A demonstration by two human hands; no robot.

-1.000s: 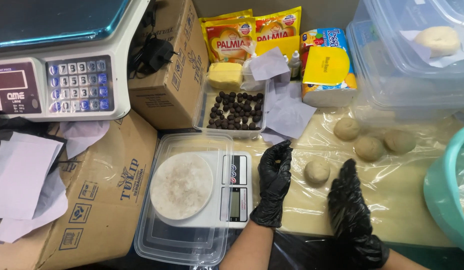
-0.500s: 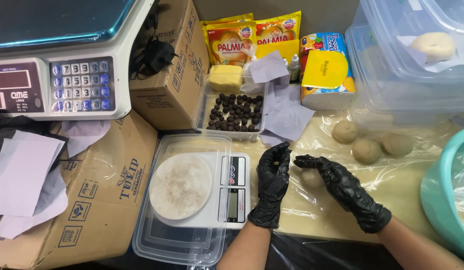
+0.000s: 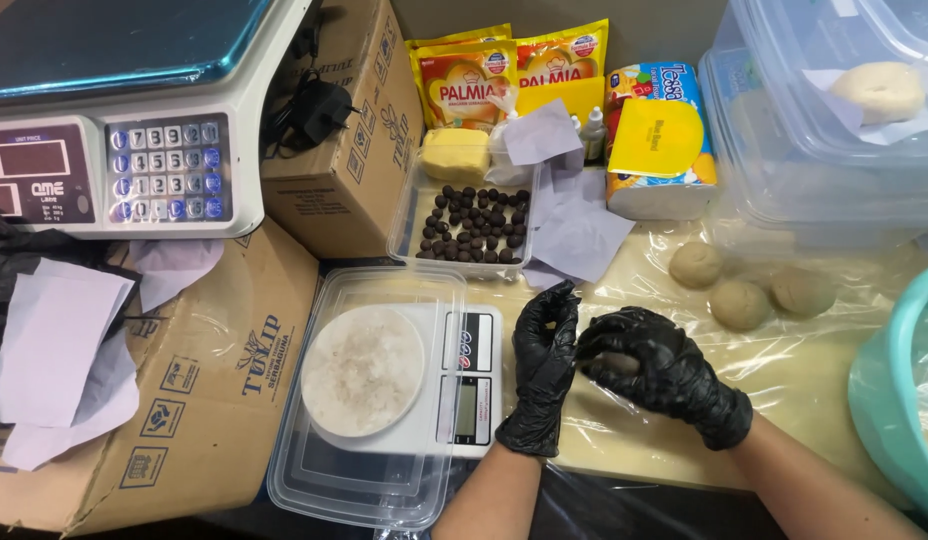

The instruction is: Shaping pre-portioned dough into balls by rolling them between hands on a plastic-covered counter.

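Note:
Both my hands wear black gloves. My right hand [image 3: 674, 378] is curled over a dough ball [image 3: 616, 364] that only peeks out between the fingers, resting on the plastic-covered table [image 3: 824, 370]. My left hand [image 3: 542, 365] stands upright beside it, fingers touching the right hand and the dough. Just left of it sits a small white kitchen scale [image 3: 462, 385] with a floury round plate [image 3: 364, 370], inside a clear plastic lid [image 3: 314, 480]. Three more tan dough balls [image 3: 739, 303] lie farther right.
A clear tray of dark chocolate balls [image 3: 474, 222] stands behind the scale, with a butter block [image 3: 456, 152], yellow pouches [image 3: 464, 85] and a tissue pack [image 3: 659, 140]. Cardboard boxes [image 3: 214, 380], a large counter scale [image 3: 114, 130], clear tubs [image 3: 834, 120] and a teal bowl [image 3: 889, 390] surround them.
My right hand has swung in from the right and closed over the dough ball that lay uncovered beside my left hand. The left hand stayed by the scale.

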